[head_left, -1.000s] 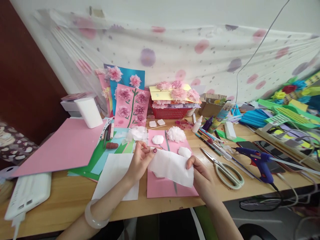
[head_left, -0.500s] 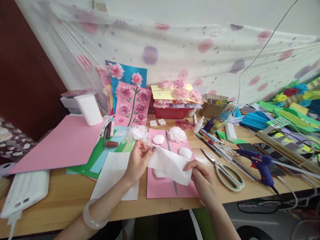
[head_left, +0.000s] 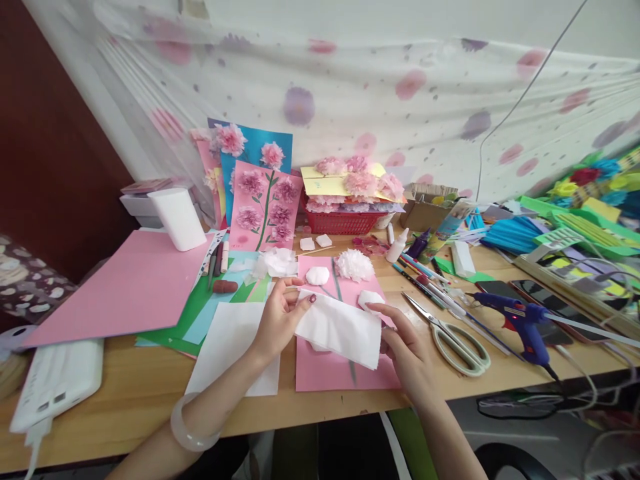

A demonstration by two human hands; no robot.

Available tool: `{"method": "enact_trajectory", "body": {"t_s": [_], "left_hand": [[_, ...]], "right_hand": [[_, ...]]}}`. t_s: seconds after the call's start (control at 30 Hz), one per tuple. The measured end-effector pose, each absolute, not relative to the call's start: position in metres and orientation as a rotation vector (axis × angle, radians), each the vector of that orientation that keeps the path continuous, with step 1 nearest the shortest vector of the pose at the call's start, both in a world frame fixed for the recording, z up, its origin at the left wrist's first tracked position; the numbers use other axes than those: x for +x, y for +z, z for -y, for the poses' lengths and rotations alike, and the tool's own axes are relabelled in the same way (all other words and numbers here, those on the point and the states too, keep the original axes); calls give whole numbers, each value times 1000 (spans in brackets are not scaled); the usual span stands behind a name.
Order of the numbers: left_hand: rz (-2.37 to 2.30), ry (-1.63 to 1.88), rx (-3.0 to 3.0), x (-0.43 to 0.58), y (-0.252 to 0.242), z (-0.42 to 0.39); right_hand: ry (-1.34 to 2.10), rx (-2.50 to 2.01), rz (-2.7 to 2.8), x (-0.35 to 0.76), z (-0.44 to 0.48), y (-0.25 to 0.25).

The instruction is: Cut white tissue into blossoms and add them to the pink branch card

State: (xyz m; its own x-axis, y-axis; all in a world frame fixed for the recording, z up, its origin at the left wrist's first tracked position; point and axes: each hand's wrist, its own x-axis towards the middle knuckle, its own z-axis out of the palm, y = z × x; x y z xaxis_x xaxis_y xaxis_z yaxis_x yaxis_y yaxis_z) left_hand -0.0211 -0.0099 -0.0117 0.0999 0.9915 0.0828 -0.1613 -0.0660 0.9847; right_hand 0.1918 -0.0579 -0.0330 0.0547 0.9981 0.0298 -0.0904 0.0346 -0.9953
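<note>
We pinch a white tissue sheet (head_left: 340, 330) by both ends, left hand (head_left: 280, 320) and right hand (head_left: 406, 348) each closed on an edge, so that it spans flat just above the pink card (head_left: 325, 379) on the near desk (head_left: 140, 393), with scissors (head_left: 453, 335) within reach to the right.

Tissue sheet (head_left: 340, 329): white, thin, soft, roughly rectangular, lightly creased. Long side runs left to right, and the lower right corner dips. Left edge pinched in left hand (head_left: 280, 320), right edge gripped in right hand (head_left: 407, 347). Held spread over the middle of the pink card (head_left: 325, 377) on the desk.
</note>
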Motion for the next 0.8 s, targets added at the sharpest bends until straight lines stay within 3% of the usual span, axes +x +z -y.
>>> {"method": "enact_trajectory", "body": {"t_s": [0.2,0.37,0.5,0.8], "left_hand": [[-922,1129,1277,-20,-9,14],[-852,913,1351,-18,-11,20],[-896,1021,1241,-18,-12,16],[-850,1251,1158,-12,-8,24]], "right_hand": [[889,-1252,1327,189,54,-5],[1205,-1398,1596,163,55,4],[1244,-1418,1439,151,54,-8],[920,-1311,1096,139,49,-27]]}}
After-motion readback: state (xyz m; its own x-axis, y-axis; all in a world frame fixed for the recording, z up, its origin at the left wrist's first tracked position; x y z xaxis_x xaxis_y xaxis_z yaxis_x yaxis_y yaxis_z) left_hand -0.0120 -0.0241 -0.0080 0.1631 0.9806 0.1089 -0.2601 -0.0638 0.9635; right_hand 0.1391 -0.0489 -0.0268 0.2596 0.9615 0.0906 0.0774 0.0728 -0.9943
